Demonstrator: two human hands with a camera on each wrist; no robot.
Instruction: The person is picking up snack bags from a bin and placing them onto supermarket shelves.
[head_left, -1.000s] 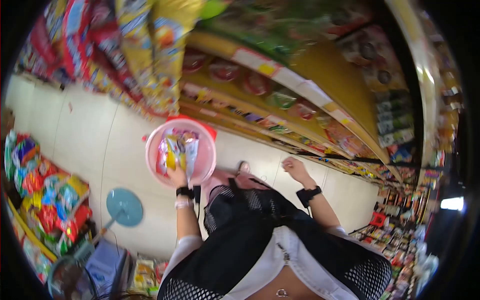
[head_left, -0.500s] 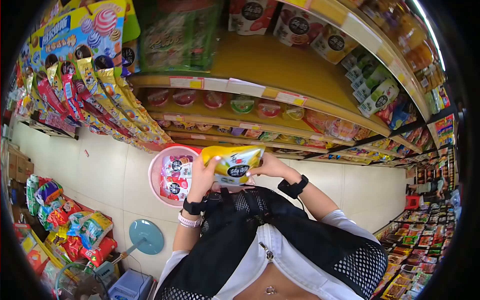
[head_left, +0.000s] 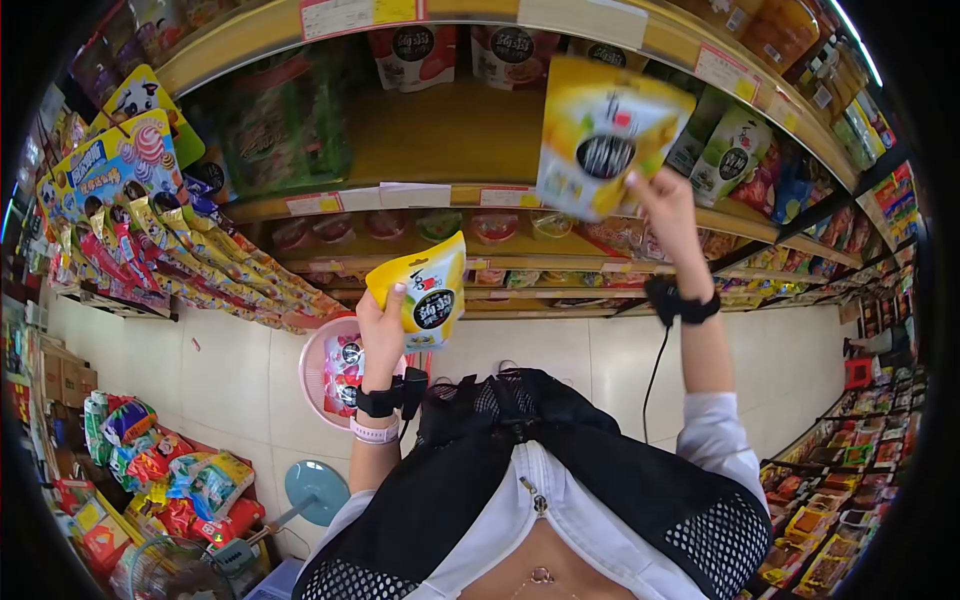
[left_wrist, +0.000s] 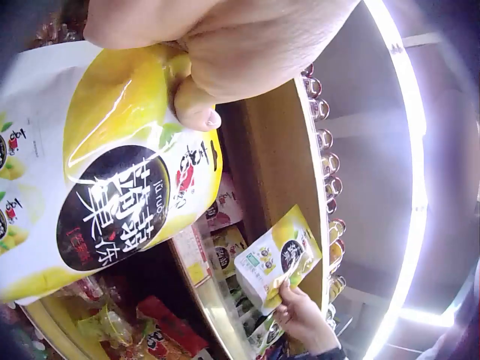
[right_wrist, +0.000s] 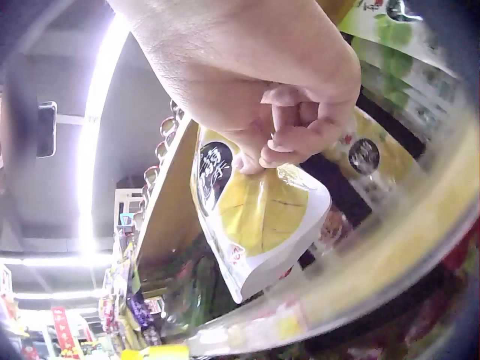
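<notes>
My left hand grips the edge of a yellow and white jelly pouch with a black oval label, thumb across its front. In the left wrist view, that jelly pouch fills the near left. Higher and to the right, my right hand pinches a second, similar jelly pouch by one edge, before the upper shelf. Thumb and fingertips on this yellow pouch show in the right wrist view. Below my left hand, a pink basket contains red and purple pouches.
The wooden shelf ahead bears more jelly pouches and green-white packs. Hanging snack strips flank it on the left. Bagged snacks and a round blue-green base stand at the lower left.
The left hand came up out of the basket with yellow pouches. Both hands then held them together; now they are apart, the right hand raised with one pouch toward the shelf.
</notes>
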